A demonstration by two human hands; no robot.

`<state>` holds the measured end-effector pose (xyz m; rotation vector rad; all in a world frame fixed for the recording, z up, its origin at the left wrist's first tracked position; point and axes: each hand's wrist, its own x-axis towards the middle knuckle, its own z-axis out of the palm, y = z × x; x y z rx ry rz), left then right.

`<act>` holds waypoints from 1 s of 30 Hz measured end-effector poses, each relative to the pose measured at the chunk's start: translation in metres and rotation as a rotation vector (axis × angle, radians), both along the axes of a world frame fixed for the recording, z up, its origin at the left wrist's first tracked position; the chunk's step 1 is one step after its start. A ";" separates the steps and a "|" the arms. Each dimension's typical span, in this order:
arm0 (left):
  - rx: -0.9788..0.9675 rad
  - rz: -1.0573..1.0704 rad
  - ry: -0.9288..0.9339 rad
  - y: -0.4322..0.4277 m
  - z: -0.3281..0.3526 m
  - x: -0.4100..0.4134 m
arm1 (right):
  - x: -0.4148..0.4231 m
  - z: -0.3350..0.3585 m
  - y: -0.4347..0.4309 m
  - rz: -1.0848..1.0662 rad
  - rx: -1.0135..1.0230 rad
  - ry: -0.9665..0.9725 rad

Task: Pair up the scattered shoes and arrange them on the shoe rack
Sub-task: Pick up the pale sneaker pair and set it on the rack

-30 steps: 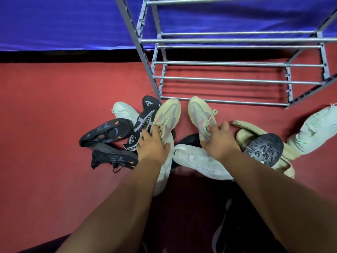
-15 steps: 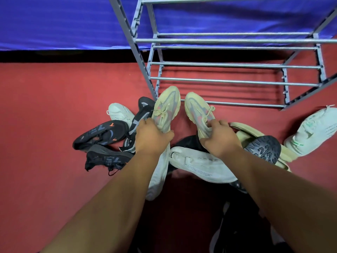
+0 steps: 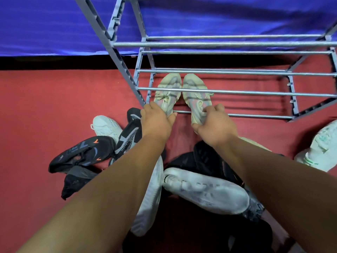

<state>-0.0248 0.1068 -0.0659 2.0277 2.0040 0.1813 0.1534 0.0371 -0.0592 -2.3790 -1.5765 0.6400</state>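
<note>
**Cream pair side by side at the bottom of the rack, a hand on each heel**

The left cream sneaker [image 3: 168, 92] and the right cream sneaker [image 3: 196, 95] lie close together at the left end of the shoe rack [image 3: 237, 92]. Their toes point toward the back and nearly touch. Both are in the lowest level. A higher rail crosses in front of their laces, and their heels reach out over the lowest front rail. Whether their soles rest fully on the rails cannot be told.

The left hand [image 3: 156, 121] has its fingers curled over the heel end of the left cream sneaker and grips it. The right hand [image 3: 215, 125] grips the heel of the right cream sneaker, fingers bent round the collar and thumb under the back.

The other shoes lie scattered on the red floor [image 3: 54, 106] in front of the rack:
- A small white sneaker [image 3: 106, 125] lies to the left.
- A black and white mesh shoe [image 3: 129, 136] is just beside it.
- A black shoe with orange marks [image 3: 82, 154] lies nearer, with a plain black shoe [image 3: 76, 181] touching it.
- A long white shoe [image 3: 151, 198] lies partly hidden under the left forearm.
- A large white sneaker [image 3: 206, 190] lies on its side between the forearms, against a dark shoe [image 3: 206, 156].
- A white sneaker with green trim [image 3: 321, 147] lies well apart at the right edge.

A blue sheet [image 3: 54, 24] hangs behind the rack.
</note>
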 end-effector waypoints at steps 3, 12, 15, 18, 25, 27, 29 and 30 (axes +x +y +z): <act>0.043 0.007 0.015 0.018 -0.013 0.009 | -0.003 -0.008 0.027 0.005 0.040 -0.068; 0.022 -0.010 0.015 0.038 -0.036 0.017 | -0.016 -0.024 0.077 0.027 -0.031 -0.096; -0.072 0.006 0.002 0.030 -0.041 0.009 | -0.013 -0.033 0.072 0.027 -0.063 0.010; -0.142 0.031 -0.019 0.031 -0.043 0.005 | -0.009 -0.040 0.069 0.033 -0.054 0.076; -0.266 0.060 0.000 0.053 -0.030 0.007 | -0.009 -0.039 0.062 -0.026 0.045 0.140; -0.216 0.044 -0.019 0.048 -0.027 0.005 | -0.010 -0.039 0.058 -0.037 0.079 0.155; -0.137 0.012 0.008 0.036 -0.028 0.002 | -0.011 -0.039 0.051 -0.040 0.098 0.155; -0.092 -0.008 0.025 0.030 -0.029 0.000 | -0.011 -0.040 0.048 -0.038 0.104 0.151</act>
